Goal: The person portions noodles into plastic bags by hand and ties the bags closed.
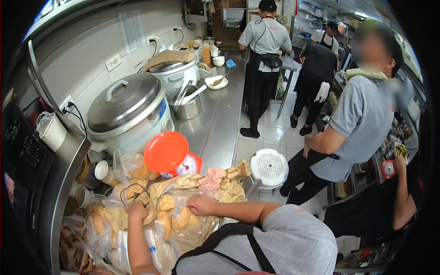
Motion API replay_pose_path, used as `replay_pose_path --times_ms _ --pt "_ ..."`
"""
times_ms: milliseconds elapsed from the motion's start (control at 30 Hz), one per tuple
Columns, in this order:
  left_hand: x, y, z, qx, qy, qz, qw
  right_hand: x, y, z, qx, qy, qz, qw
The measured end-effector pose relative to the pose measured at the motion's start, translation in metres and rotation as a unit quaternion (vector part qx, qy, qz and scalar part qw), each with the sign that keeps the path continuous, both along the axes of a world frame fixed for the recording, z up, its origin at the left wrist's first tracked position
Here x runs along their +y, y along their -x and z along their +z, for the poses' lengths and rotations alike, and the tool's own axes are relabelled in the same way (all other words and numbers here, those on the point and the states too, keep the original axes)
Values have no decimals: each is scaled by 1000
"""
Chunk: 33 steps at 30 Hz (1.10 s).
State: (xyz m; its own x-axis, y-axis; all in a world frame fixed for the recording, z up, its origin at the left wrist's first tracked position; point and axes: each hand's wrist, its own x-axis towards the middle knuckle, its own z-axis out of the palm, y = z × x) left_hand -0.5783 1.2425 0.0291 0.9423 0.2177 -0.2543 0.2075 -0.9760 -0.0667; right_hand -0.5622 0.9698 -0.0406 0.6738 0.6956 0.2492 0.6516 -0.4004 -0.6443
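Note:
Golden-brown, bun-like pieces (181,219) lie in a clear plastic bag (190,229) on crumpled brown paper (158,188). My right hand (200,205) is closed at the upper edge of this bag, its fingers curled into the plastic. To its left, my left hand (137,210) is closed over the brown paper, and what its fingers pinch is hidden. A thin dark loop (133,190) curves just above that hand. More bagged golden pieces (97,220) sit further left. Beyond both hands stands an orange kitchen scale (167,151) with a round pan.
A large rice cooker (126,107) and a metal pot with utensils (185,103) stand behind the scale. A pink cloth (211,178) lies by the paper. On my right are a white stool (269,168) and a person in grey (362,105); several others work further back.

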Motion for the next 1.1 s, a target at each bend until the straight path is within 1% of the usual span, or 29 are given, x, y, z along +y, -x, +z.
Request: replay_pose_path --times_ms 67,167,200,267,300,333,367,433,500,567,600,700,800,900,933,1000,1100 --pt "6 1 -1 36 -34 -16 999 0 0 -1 12 -14 -1 1000" --pt "18 3 -10 -17 47 -13 999 0 1 -1 25 -25 3 999" --pt "23 5 -11 -71 98 -15 993 0 0 0 27 -26 5 999" --pt "36 6 -10 -178 199 -19 964 -1 0 3 23 -25 8 999" --pt "46 4 -9 -215 297 29 930 -1 0 4 22 -25 10 999" --pt "58 2 -7 -248 392 78 883 -1 0 4 21 -28 10 999" --pt "68 0 -6 -277 481 126 822 -1 0 4 20 -30 10 999" --pt "76 2 20 -340 529 187 755 -1 0 3 18 -36 10 999" --pt "92 5 35 -404 573 224 677 -1 -1 2 18 -42 10 999" --pt "112 9 48 -429 679 224 552 0 -1 -1 6 -44 17 999" --pt "127 7 46 -462 693 243 498 -1 -3 -1 -2 -44 20 999" --pt "151 7 51 -516 669 291 449 -4 2 16 7 4 -5 1000" --pt "173 8 46 -525 680 300 415 -1 0 7 26 -55 2 998" --pt "189 7 37 -539 695 269 393 -1 -1 5 22 -47 6 999" --pt "192 6 36 -544 696 270 383 0 -3 3 24 -61 17 998" --pt "199 2 33 -554 698 273 363 0 -3 3 28 -48 12 998" --pt "257 -12 1 -508 705 294 398 -4 -4 1 4 -25 -12 1000"
